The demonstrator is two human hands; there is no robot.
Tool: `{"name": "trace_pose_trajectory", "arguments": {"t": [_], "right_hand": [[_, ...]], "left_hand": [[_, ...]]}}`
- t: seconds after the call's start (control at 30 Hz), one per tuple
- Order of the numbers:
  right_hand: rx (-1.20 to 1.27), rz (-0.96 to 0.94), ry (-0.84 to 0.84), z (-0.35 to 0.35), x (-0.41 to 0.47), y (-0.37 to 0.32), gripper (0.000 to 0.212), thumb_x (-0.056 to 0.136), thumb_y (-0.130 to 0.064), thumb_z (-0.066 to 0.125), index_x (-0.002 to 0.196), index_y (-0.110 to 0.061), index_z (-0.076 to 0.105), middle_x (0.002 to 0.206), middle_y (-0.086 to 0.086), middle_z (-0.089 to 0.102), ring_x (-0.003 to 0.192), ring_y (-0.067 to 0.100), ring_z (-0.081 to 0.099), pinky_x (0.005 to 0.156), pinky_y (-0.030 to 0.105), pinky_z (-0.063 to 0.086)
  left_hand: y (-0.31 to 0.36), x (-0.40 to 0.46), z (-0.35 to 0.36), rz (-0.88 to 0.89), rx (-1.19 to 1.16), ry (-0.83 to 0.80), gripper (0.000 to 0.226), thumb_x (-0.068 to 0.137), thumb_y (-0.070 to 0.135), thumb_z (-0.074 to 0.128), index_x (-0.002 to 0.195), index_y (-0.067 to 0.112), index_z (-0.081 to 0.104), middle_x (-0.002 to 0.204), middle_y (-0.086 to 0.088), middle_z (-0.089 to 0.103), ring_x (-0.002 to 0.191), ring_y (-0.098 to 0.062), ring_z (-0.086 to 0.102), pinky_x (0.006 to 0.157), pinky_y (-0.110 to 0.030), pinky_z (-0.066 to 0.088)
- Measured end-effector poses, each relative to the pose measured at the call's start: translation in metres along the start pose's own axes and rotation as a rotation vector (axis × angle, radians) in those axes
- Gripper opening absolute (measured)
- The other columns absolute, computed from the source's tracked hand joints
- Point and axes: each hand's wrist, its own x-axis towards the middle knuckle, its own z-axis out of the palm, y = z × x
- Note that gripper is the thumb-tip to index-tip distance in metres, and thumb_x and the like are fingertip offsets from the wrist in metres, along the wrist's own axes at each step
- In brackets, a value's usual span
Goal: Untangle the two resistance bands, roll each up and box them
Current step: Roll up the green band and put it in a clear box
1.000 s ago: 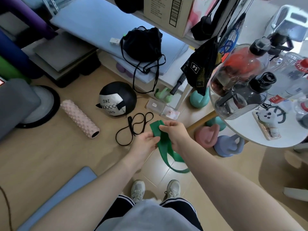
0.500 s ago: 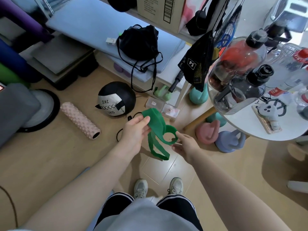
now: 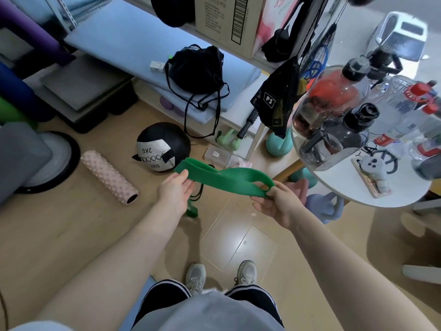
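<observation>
Band (image 3: 224, 179) is green, a flat wide fabric-like loop, stretched between the hands above the floor. One end is pinched by the left hand (image 3: 175, 194), thumb on top; the other end is pinched by the right hand (image 3: 279, 201) between thumb and forefinger, remaining fingers spread. A loose tail (image 3: 192, 211) is seen hanging below the left hand. Black band (image 3: 199, 195) lies on the floor just beyond the left hand, mostly hidden. Judged light, limp, slightly grippy; no fragility expected. Best taken flat at one end across the full width, so rolling can be started tight.
</observation>
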Motion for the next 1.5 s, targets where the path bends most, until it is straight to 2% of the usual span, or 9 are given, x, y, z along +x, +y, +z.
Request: {"name": "trace_pose_trajectory", "arguments": {"t": [0.27,0.4,0.5,0.73,0.87,0.97,1.13,1.37,1.5], "right_hand": [[0.168,0.189,-0.035,0.005,-0.001,0.015,0.019,0.1,-0.009,0.035,0.107,-0.01,0.053,0.078,0.009,0.053,0.065,0.012,0.043,0.056,0.021,0.049],[0.271,0.161,-0.053,0.011,0.0,0.015,0.024,0.098,-0.004,0.037,0.089,-0.011,0.059,0.06,0.003,0.064,0.056,0.012,0.059,0.057,0.024,0.05],[0.426,0.118,-0.087,0.013,-0.003,0.011,0.024,0.098,-0.003,0.036,0.091,-0.007,0.059,0.066,0.005,0.071,0.06,0.013,0.068,0.061,0.024,0.056],[-0.252,0.141,0.03,0.009,-0.007,0.019,0.028,0.095,-0.01,0.036,0.119,-0.009,0.052,0.107,0.013,0.057,0.086,0.026,0.059,0.079,0.035,0.05],[-0.416,-0.262,0.022,0.032,-0.008,0.006,0.03,0.097,-0.031,0.044,0.123,-0.024,0.056,0.134,-0.002,0.051,0.124,0.018,0.046,0.108,0.043,0.035],[-0.412,-0.483,-0.163,0.059,-0.023,-0.006,0.03,0.099,-0.033,0.04,0.124,-0.027,0.055,0.123,-0.005,0.06,0.117,0.013,0.054,0.102,0.04,0.042],[-0.492,-0.79,-0.055,0.078,-0.033,-0.009,0.03,0.097,-0.027,0.04,0.124,-0.025,0.052,0.114,-0.004,0.062,0.106,0.015,0.057,0.092,0.037,0.048],[-0.918,-0.81,-0.12,0.076,-0.039,-0.02,0.023,0.097,-0.022,0.045,0.115,-0.011,0.054,0.096,0.001,0.063,0.086,0.017,0.058,0.074,0.028,0.044],[-1.011,-0.678,-0.19,0.075,-0.034,-0.02,0.027,0.093,-0.026,0.053,0.116,-0.012,0.053,0.101,0.003,0.064,0.089,0.019,0.062,0.081,0.035,0.052]], "left_hand": [[0.021,0.0,0.012,0.102,0.021,-0.063,0.02,0.092,0.001,0.052,0.111,0.006,0.054,0.101,-0.01,0.063,0.083,-0.015,0.063,0.083,-0.026,0.047],[0.024,0.002,0.015,0.086,0.009,-0.038,0.021,0.092,0.001,0.052,0.112,0.006,0.053,0.091,-0.007,0.064,0.079,-0.014,0.063,0.077,-0.025,0.05],[0.026,-0.002,0.016,0.086,0.025,-0.01,0.033,0.091,0.001,0.053,0.124,0.0,0.051,0.109,-0.012,0.064,0.084,-0.017,0.064,0.075,-0.023,0.051],[0.031,-0.03,0.033,0.217,0.164,-0.187,0.012,0.091,0.006,0.055,0.088,0.013,0.064,0.084,-0.001,0.07,0.073,-0.008,0.068,0.062,-0.019,0.054],[0.028,-0.045,0.049,0.279,0.302,-0.325,0.013,0.092,0.007,0.054,0.091,0.013,0.065,0.082,0.0,0.072,0.073,-0.008,0.07,0.063,-0.017,0.054],[0.025,-0.05,0.054,0.287,0.349,-0.375,0.012,0.092,0.009,0.054,0.096,0.012,0.065,0.088,-0.004,0.072,0.078,-0.01,0.07,0.067,-0.019,0.055],[0.021,-0.049,0.053,0.361,0.465,-0.329,0.013,0.092,0.011,0.055,0.098,0.01,0.067,0.093,-0.006,0.071,0.086,-0.014,0.068,0.078,-0.025,0.055],[0.011,-0.032,0.047,0.432,0.849,-0.257,0.035,0.092,0.028,0.044,0.092,-0.004,0.059,0.088,-0.019,0.063,0.079,-0.032,0.06,0.085,-0.054,0.049],[0.009,-0.036,0.056,0.405,1.14,-0.26,0.031,0.101,0.019,0.03,0.123,0.006,0.048,0.119,-0.003,0.051,0.114,-0.028,0.05,0.097,-0.037,0.04]]}}
